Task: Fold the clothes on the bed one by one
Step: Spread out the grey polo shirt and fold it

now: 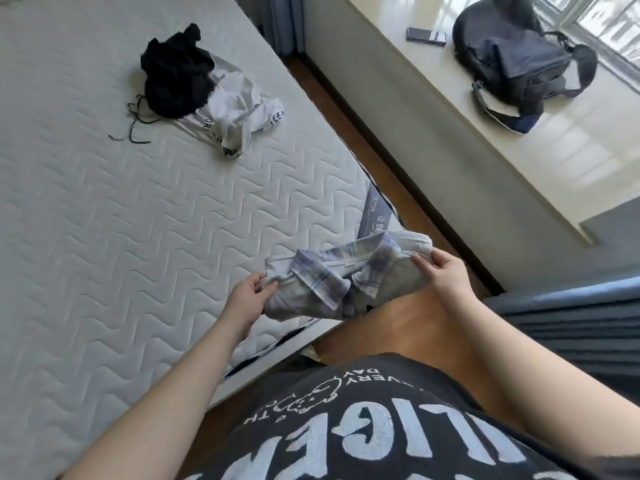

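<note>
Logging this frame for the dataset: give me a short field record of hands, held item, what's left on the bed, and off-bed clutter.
left hand: fingers grip the left end of the plaid shirt
right hand: fingers pinch its right end
plaid shirt: bunched, collar showing, held at the mattress corner
unfolded pile: black garment on top of white garment, far side of mattress
window ledge: backpack, phone

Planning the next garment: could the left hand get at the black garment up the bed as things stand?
Probably not yet: the left hand is gripping the plaid shirt; nothing lies between it and the black garment.
</note>
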The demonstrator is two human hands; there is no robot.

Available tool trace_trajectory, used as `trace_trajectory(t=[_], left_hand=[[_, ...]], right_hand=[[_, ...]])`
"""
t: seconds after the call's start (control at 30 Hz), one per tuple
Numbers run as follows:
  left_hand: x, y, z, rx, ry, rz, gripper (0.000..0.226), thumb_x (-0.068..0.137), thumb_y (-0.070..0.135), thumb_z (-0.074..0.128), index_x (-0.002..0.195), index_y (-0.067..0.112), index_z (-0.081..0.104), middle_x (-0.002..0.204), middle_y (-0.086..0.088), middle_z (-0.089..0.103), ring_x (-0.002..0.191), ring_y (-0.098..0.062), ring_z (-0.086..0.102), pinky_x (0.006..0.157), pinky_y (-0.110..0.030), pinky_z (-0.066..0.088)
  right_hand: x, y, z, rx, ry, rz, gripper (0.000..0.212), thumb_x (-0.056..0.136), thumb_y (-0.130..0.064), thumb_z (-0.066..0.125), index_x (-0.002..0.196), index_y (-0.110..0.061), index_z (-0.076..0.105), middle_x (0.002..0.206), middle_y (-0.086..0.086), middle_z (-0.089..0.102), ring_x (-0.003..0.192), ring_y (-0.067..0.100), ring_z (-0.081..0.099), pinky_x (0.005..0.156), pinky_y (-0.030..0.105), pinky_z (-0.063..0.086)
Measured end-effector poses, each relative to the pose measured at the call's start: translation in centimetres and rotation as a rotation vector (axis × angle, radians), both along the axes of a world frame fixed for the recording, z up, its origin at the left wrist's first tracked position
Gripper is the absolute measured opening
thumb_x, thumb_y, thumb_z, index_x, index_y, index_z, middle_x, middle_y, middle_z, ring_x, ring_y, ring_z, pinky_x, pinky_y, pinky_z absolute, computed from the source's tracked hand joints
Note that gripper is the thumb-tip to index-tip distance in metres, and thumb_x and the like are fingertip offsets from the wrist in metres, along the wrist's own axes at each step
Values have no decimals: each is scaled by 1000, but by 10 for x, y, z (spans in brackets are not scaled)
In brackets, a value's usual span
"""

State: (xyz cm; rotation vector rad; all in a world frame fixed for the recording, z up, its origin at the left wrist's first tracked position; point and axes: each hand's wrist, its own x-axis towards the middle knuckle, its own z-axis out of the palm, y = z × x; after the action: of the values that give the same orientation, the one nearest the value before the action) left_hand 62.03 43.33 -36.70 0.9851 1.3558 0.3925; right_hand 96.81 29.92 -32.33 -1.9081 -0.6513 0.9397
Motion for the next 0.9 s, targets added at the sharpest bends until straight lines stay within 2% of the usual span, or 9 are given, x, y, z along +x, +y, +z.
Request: trace_trajectory(t=[0.07, 0.17, 0.33, 0.4, 0.57, 0.67, 0.73, 0.8, 0.9], left_hand=[[4, 1, -3, -35, -8, 11, 34, 94, 12, 63, 126, 6, 55, 114, -10, 68, 90, -22, 69, 75, -37, 57], [12, 0, -5, -73, -16, 50, 30, 93, 12, 64, 123, 8, 58, 110, -9, 70, 83, -20, 70, 61, -31, 55], [33, 1, -18, -57, 39, 59, 19, 92, 15, 65, 111, 12, 64, 107, -14, 71, 88, -29, 69, 77, -51, 56], [46, 2, -25, -49, 77, 74, 16, 92, 18, 66, 108, 17, 66, 103, -9, 73, 93, -32, 69, 82, -53, 54], [82, 3, -43, -44, 248, 147, 22, 91, 20, 67, 112, 18, 66, 106, -4, 72, 105, -27, 65, 91, -41, 52], [101, 8, -51, -51, 342, 221, 30, 92, 22, 66, 120, 16, 63, 115, -2, 67, 111, -23, 61, 88, -34, 48], [111, 15, -55, -39, 388, 264, 36, 93, 24, 65, 127, 14, 59, 120, 2, 62, 110, -17, 57, 88, -30, 46], [120, 26, -62, -27, 410, 301, 37, 93, 26, 64, 128, 18, 58, 116, 6, 58, 104, -11, 55, 84, -25, 43], [125, 51, -80, 1, 409, 340, 16, 93, 26, 65, 108, 27, 60, 103, 6, 64, 86, -1, 58, 67, -16, 42]], right_hand=[[6, 8, 2, -17, 1, 11, 27, 89, -22, 72, 99, 3, 68, 104, 27, 67, 83, 14, 57, 77, 35, 47], [23, 18, 5, -33, -52, 48, 6, 89, -23, 73, 92, -19, 75, 91, -2, 76, 80, 5, 63, 74, 25, 51], [67, 47, -4, -75, -87, 139, 4, 87, -27, 74, 83, -27, 75, 79, -14, 73, 71, -2, 59, 64, 14, 47], [82, 60, -15, -79, -80, 186, 18, 87, -26, 75, 70, -33, 71, 66, -22, 67, 61, -8, 54, 55, 8, 41], [119, 100, -61, -153, 21, 307, 38, 85, -25, 76, 59, -12, 53, 55, -13, 41, 52, 2, 35, 46, 17, 29], [138, 126, -82, -197, 62, 389, 37, 86, -19, 76, 54, -19, 57, 49, -17, 44, 45, 0, 40, 42, 14, 35], [149, 145, -92, -228, 91, 411, 15, 85, -22, 76, 71, -21, 73, 60, -11, 60, 56, 2, 52, 53, 22, 44], [158, 168, -103, -234, 88, 445, 14, 84, -28, 77, 80, -15, 74, 66, -6, 60, 65, 6, 50, 61, 27, 41], [163, 203, -117, -225, 47, 486, 22, 84, -31, 77, 64, -37, 70, 53, -22, 53, 53, -5, 44, 51, 11, 34]])
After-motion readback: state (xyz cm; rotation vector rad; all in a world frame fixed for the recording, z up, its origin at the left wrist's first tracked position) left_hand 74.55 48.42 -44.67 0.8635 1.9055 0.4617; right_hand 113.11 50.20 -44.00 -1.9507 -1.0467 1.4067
